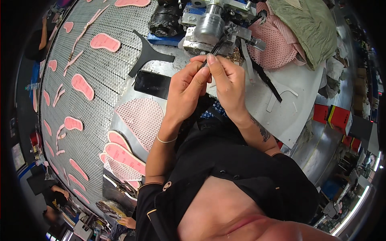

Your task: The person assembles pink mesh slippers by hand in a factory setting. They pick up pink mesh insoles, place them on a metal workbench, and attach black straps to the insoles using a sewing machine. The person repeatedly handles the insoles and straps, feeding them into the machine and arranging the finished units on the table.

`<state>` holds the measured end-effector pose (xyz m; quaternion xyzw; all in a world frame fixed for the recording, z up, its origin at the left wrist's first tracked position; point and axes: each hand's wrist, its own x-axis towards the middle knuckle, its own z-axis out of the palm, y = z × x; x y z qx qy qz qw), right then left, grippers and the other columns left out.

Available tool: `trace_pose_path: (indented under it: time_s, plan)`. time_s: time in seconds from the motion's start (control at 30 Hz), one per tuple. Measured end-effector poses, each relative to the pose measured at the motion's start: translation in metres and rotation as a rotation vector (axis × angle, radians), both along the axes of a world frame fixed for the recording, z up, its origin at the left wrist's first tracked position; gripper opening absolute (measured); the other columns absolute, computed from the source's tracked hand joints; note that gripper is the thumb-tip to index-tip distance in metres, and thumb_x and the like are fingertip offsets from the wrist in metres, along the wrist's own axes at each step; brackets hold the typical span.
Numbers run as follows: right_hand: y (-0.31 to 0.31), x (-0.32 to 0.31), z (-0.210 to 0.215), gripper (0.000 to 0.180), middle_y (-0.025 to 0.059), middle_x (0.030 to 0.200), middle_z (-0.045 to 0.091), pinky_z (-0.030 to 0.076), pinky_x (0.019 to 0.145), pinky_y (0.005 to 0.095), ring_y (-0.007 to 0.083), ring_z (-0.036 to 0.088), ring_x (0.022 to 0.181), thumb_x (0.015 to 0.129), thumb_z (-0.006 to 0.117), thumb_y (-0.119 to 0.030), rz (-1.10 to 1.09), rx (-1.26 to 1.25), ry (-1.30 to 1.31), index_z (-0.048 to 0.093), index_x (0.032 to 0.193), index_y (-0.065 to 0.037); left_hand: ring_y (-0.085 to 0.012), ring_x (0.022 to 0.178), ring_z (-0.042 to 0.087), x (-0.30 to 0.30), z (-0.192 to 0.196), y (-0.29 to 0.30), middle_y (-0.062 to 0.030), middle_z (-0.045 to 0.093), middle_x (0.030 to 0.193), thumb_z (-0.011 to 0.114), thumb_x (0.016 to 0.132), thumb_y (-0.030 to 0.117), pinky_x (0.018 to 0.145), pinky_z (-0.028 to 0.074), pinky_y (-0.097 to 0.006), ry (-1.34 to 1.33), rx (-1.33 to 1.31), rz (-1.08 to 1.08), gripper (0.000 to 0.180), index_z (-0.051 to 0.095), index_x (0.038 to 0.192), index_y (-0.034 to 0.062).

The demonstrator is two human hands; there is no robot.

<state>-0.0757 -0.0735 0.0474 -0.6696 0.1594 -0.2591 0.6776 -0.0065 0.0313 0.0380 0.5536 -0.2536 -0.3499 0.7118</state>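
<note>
My left hand [185, 90] and my right hand [230, 82] are close together in front of a metal machine head [210, 30]. Both are closed, thumbs and fingertips pinching a thin dark strip [204, 64]. Most of the strip is hidden by my fingers; its upper part seems to lead toward the machine, where dark parts overlap it. Left of my hands lie a black phone [152, 84] and a dark three-armed strap piece [148, 54]. A black strap [270, 82] rests on the table to the right of my right hand.
On the left, a metal mesh conveyor [108, 80] carries pink insoles [105, 42] and thin straps. Pink honeycomb sheet [142, 120] and stacked insoles [125, 157] lie beside my left forearm. Pink mesh [273, 44] and green cloth [309, 30] are piled at far right. Co-workers are at the left edge.
</note>
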Motion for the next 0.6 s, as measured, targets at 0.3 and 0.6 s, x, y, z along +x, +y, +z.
trace_pose_path:
  time_s: [0.3,0.6]
  plan:
    - [0.000,0.002,0.011,0.026,0.0105,0.074,0.065,0.048,0.058,0.0255,0.0126,0.061,0.064,0.097,0.052,-0.016,0.046,-0.218,-0.131,0.066,0.097,0.006,-0.0040,0.057,0.042,-0.001,-0.003,0.008,0.0026,0.049,0.067,0.050,0.098,0.014,0.051,0.033,-0.020,-0.087,-0.061,0.036,0.019,0.054,0.086,-0.0001]
    - [-0.046,-0.030,0.030,0.018,0.0059,0.066,0.061,0.041,0.053,0.0259,0.0117,0.055,0.056,0.094,0.053,-0.011,0.333,-0.415,0.189,0.063,0.084,0.001,-0.0215,0.076,0.062,0.003,-0.015,0.020,-0.0134,0.066,0.089,0.056,0.090,0.020,0.069,0.048,-0.030,-0.586,0.064,0.240,0.029,0.063,0.108,-0.0011]
